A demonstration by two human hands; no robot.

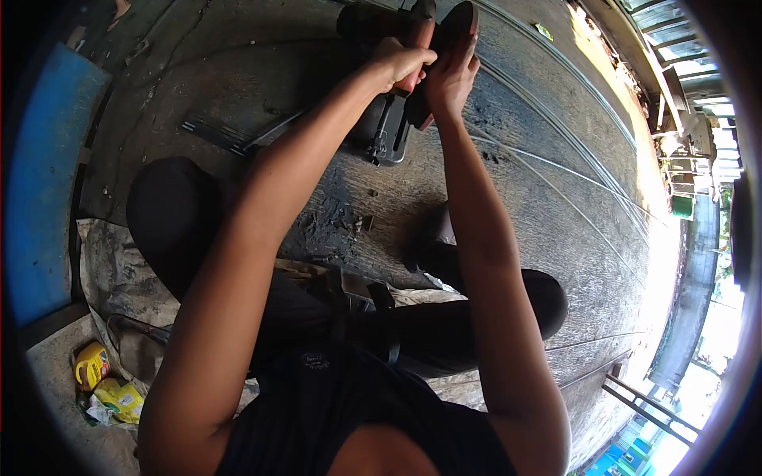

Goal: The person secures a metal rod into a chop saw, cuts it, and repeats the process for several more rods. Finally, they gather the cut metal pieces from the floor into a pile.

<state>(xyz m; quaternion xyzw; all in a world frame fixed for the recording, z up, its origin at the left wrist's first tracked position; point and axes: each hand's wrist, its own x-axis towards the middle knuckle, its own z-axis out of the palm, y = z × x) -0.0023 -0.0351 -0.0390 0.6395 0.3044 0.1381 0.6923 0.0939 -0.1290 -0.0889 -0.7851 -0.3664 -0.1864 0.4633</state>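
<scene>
My left hand [398, 63] is wrapped round the reddish-brown handle [420, 38] of what looks like a cut-off saw, at the top middle of the head view. Beside it, my right hand [452, 83] lies with outstretched fingers against a dark, round-edged disc or guard [458, 22] of the same machine. Its palm side is hidden. Below both hands sits the machine's dark metal base [394, 151], with a clamp screw [378, 144] at its near end. Both arms reach forward over my bent legs.
Long thin metal rods [556, 123] lie across the stained floor on the right. Dark debris [329, 226] is scattered near my legs. Slotted metal strips [213, 135] lie at left. A blue panel [44, 182], a yellow bottle [92, 365] and a yellow packet [121, 399] are farther left.
</scene>
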